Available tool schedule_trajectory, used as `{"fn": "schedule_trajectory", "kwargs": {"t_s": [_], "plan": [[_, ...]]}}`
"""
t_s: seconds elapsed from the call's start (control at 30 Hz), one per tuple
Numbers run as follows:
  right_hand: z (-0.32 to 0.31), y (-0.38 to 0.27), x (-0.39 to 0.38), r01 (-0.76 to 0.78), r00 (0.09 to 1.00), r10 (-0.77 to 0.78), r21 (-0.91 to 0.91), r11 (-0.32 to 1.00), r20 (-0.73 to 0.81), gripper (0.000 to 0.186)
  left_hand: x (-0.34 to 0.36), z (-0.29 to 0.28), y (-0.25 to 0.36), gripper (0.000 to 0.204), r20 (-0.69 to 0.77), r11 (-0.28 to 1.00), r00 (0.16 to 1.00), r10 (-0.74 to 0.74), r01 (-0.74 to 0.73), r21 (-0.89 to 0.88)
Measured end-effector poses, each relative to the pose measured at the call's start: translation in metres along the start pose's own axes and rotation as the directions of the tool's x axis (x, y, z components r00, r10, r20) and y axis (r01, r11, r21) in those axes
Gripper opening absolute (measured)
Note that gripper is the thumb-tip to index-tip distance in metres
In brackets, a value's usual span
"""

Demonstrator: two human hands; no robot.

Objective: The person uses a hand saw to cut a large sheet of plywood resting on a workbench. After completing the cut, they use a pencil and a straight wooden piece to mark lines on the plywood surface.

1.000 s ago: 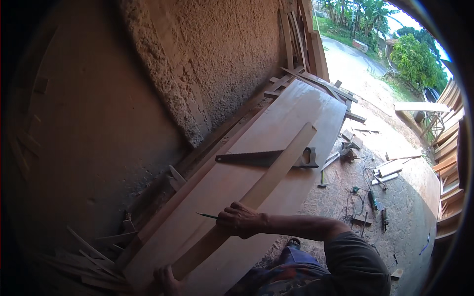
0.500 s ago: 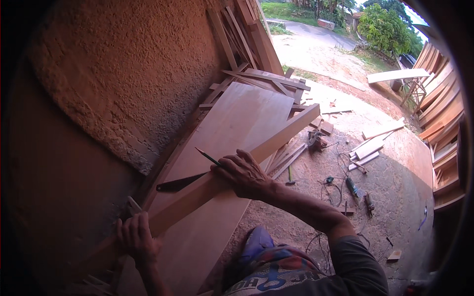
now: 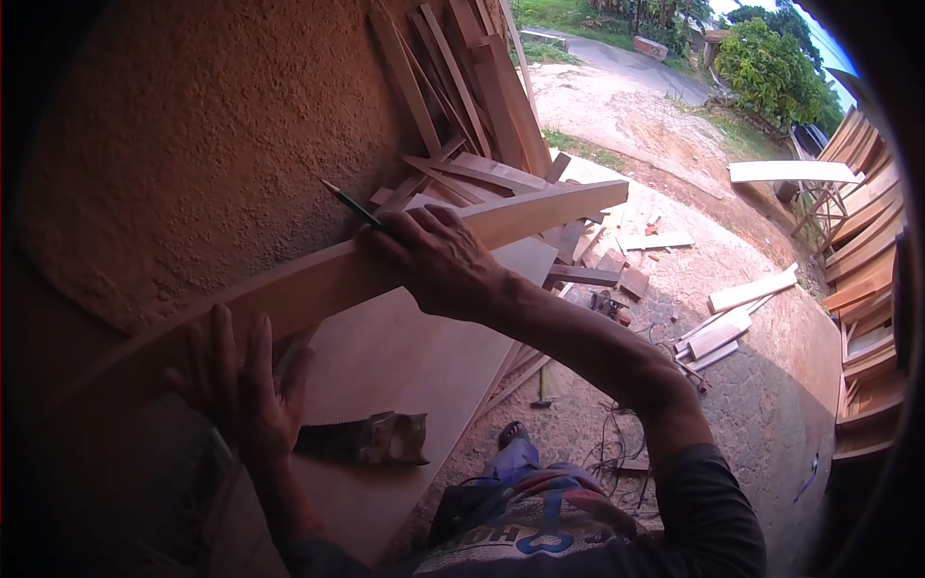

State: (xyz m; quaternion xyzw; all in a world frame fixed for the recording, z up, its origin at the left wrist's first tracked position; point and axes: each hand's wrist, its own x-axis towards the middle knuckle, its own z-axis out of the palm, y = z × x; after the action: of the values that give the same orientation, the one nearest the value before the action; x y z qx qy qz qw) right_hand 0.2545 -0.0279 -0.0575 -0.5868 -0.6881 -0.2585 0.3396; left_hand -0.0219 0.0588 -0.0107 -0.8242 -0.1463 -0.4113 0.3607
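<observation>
A long, thick wooden plank [image 3: 540,210] runs slantwise in front of me, its far end up to the right. My right hand [image 3: 438,252] grips it near the middle. A green pencil [image 3: 349,202] sticks out from the fingers of that hand, tip pointing up-left. Against the plank's nearer part lies my left hand [image 3: 241,380], palm to it with fingers spread and stretched. Beneath the plank is a wide pale wooden board [image 3: 424,356]. A handsaw [image 3: 390,438] rests on this board beside my left wrist, part of its blade hidden.
A rough wall [image 3: 222,144] rises at the left, with boards [image 3: 462,87] leaning at its end. Wood offcuts [image 3: 718,332], a hammer [image 3: 542,387] and cables [image 3: 617,433] lie on the ground. Stacked timber [image 3: 867,279] lines the right side.
The plank has been raised and moved away toward the wall, uncovering the saw's handle. My right hand went with it, pencil included. My left hand has loosened its grip, fingers now spread.
</observation>
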Motion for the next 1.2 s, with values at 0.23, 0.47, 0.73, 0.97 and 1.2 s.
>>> {"fn": "schedule_trajectory", "kwargs": {"t_s": [0.23,0.47,0.73,0.97,1.2], "plan": [[-0.067,0.223,0.065,-0.024,0.988,0.025,0.006,1.000,-0.154,0.072,0.033,0.145,0.103,0.052,0.263,0.728,0.946,-0.190,0.315,-0.608],[-0.069,0.431,0.086,-0.132,0.948,0.111,-0.052,0.990,-0.298,0.077,-0.053,0.318,0.238,0.052,0.750,0.295,0.569,-0.336,0.820,-0.490],[-0.029,0.624,0.092,-0.244,0.918,0.252,0.063,0.968,-0.305,0.082,-0.072,0.441,0.319,0.071,0.742,0.338,0.268,-0.614,0.939,-0.060],[-0.042,0.737,0.166,-0.182,0.847,0.180,0.043,0.982,-0.500,0.076,-0.031,0.440,0.344,0.075,0.723,0.547,0.210,-0.658,0.793,0.267],[0.052,0.820,0.101,-0.374,0.892,0.375,0.055,0.926,-0.251,0.083,-0.026,0.437,0.346,0.068,0.683,0.532,0.236,-0.691,0.806,0.259]]}}
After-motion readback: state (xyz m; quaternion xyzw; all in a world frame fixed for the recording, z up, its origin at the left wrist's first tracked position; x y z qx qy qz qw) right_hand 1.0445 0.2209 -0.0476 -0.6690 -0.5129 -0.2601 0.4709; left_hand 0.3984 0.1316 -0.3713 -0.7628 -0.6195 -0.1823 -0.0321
